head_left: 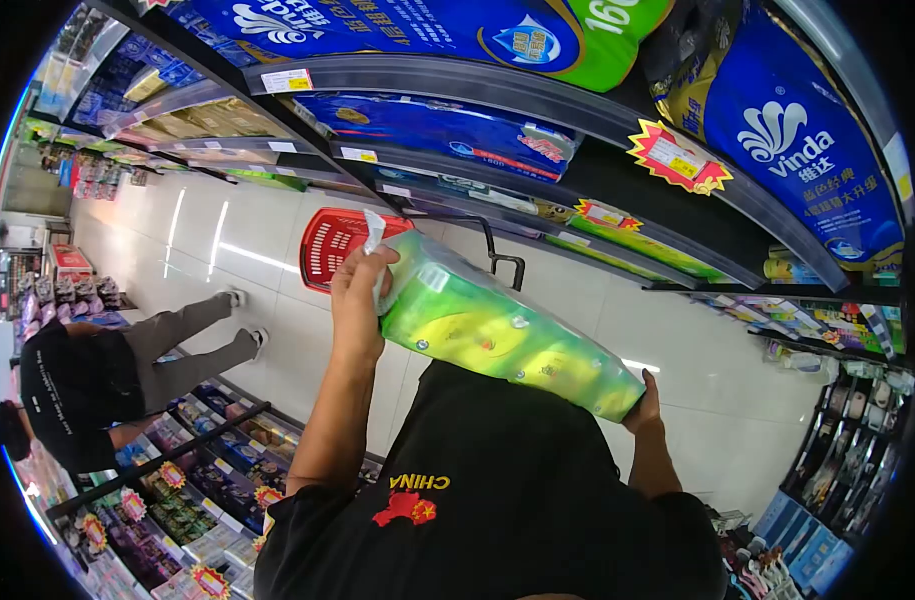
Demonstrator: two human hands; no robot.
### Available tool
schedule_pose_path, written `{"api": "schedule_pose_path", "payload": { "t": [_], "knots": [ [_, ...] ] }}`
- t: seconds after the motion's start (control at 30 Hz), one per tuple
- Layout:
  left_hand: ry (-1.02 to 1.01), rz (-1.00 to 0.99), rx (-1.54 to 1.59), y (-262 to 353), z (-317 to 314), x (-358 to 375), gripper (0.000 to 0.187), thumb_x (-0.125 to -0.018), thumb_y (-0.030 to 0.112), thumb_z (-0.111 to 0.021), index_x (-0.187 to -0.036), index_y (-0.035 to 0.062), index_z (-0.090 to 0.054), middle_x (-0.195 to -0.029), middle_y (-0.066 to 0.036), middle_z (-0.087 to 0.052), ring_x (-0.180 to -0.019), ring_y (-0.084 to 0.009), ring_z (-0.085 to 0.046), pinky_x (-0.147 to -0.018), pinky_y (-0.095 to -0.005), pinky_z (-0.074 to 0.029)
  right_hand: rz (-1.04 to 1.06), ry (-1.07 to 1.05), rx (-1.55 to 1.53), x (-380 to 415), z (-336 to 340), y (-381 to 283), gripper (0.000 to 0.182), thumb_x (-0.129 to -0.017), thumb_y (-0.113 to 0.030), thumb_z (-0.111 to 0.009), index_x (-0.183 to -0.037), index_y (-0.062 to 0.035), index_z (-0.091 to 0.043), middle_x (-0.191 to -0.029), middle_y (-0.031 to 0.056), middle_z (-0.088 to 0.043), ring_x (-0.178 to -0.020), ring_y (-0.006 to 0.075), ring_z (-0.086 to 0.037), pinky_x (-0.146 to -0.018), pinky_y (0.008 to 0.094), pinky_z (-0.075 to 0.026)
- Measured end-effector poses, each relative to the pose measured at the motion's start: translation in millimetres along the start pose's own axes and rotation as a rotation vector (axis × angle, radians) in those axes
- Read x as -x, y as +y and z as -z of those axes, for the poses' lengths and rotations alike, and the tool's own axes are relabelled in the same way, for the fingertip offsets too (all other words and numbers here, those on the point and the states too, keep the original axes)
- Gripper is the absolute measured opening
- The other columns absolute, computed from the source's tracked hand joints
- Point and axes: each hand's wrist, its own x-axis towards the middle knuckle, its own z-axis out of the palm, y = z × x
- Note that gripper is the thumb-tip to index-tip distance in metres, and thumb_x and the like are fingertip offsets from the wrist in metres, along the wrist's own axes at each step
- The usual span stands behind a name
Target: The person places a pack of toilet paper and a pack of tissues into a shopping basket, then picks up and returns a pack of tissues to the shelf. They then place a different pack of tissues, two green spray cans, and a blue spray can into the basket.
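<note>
A long green and yellow plastic-wrapped pack (497,335), which looks like tissue paper, is held in front of my black shirt. My left hand (362,285) is closed on its upper left end, where a loose flap of clear wrapping sticks up. At the lower right end, my right hand (645,402) grips the pack's corner, its fingers partly hidden behind it. The pack tilts down toward the right. Beyond it on the floor is a red shopping basket (322,245), partly covered by the pack and my left hand.
Shelves along the far side hold blue Vinda packs (792,140) with price tags (677,158) on their edges. To the left, a person in dark clothes (82,385) bends beside a lower shelf of packets (182,500). Pale tiled floor (712,375) runs between the shelves.
</note>
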Motion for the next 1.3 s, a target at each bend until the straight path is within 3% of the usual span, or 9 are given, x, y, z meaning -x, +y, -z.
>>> {"api": "schedule_pose_path", "payload": {
  "t": [0.17, 0.33, 0.53, 0.67, 0.97, 1.13, 1.3],
  "knots": [
    [-0.111, 0.006, -0.040, -9.8, -17.6, -3.2, 0.015, -0.091, 0.020, -0.062, -0.085, 0.0064, -0.066, -0.072, 0.006, -0.056, -0.063, -0.0028, -0.044, -0.060, -0.0211, -0.033, 0.032, -0.048, -0.066, 48.4, 5.9, 9.0, 0.073, -0.095, -0.059, -0.033, -0.142, -0.0052, -0.044, -0.142, 0.0149, -0.050, -0.128, 0.0344, -0.049, -0.107, 0.0555, -0.036],
    [-0.180, 0.004, -0.101, -27.0, -41.8, -1.9, 0.019, -0.093, 0.020, -0.062, -0.098, 0.0026, -0.066, -0.086, 0.002, -0.064, -0.076, -0.0052, -0.054, -0.069, -0.0222, -0.041, 0.423, 0.071, -0.106, 49.5, 42.5, -13.3, 0.055, -0.089, -0.040, -0.048, -0.128, -0.0038, -0.057, -0.124, 0.0122, -0.063, -0.117, 0.0278, -0.058, -0.100, 0.0405, -0.046],
    [-0.190, -0.043, -0.118, -45.1, -80.2, 0.5, 0.017, -0.093, 0.016, -0.062, -0.101, 0.0020, -0.067, -0.091, 0.001, -0.066, -0.081, -0.0056, -0.057, -0.074, -0.0226, -0.043, 0.826, 0.223, -0.077, 79.2, 42.9, -99.5, 0.054, -0.085, -0.035, -0.055, -0.128, -0.0021, -0.055, -0.126, 0.0108, -0.060, -0.117, 0.0281, -0.056, -0.103, 0.0390, -0.042],
    [-0.127, -0.057, -0.044, -62.4, -124.1, 8.4, 0.017, -0.095, 0.017, -0.060, -0.102, 0.0036, -0.067, -0.094, -0.002, -0.068, -0.083, -0.0083, -0.062, -0.077, -0.0236, -0.047, 1.026, 0.150, -0.004, 98.9, 50.9, -162.2, 0.061, -0.082, -0.033, -0.056, -0.134, -0.0018, -0.050, -0.129, 0.0118, -0.057, -0.122, 0.0273, -0.053, -0.106, 0.0374, -0.038],
    [-0.091, -0.081, 0.046, -105.6, -194.4, 8.5, 0.015, -0.096, 0.016, -0.057, -0.103, 0.0044, -0.064, -0.093, -0.002, -0.068, -0.083, -0.0097, -0.063, -0.077, -0.0251, -0.050, 1.164, 0.096, 0.091, 99.5, 81.4, -267.7, 0.063, -0.082, -0.030, -0.053, -0.136, 0.0028, -0.048, -0.129, 0.0133, -0.057, -0.122, 0.0254, -0.052, -0.106, 0.0349, -0.036],
    [-0.058, -0.011, -0.002, -100.2, -236.8, 14.6, 0.016, -0.096, 0.016, -0.057, -0.107, 0.0041, -0.061, -0.096, -0.004, -0.067, -0.087, -0.0118, -0.063, -0.079, -0.0265, -0.050, 1.190, 0.055, 0.095, 90.2, 93.9, -310.3, 0.064, -0.081, -0.031, -0.056, -0.136, 0.0006, -0.049, -0.130, 0.0122, -0.057, -0.124, 0.0256, -0.051, -0.108, 0.0358, -0.035],
    [-0.068, -0.067, -0.016, -100.0, -265.8, -2.7, 0.019, -0.094, 0.017, -0.057, -0.107, 0.0033, -0.060, -0.102, -0.006, -0.065, -0.093, -0.0151, -0.063, -0.082, -0.0286, -0.050, 1.225, 0.062, 0.049, 76.1, 94.2, -337.8, 0.060, -0.083, -0.027, -0.053, -0.136, 0.0015, -0.049, -0.131, 0.0126, -0.056, -0.124, 0.0256, -0.051, -0.108, 0.0355, -0.035]
  ]
}}
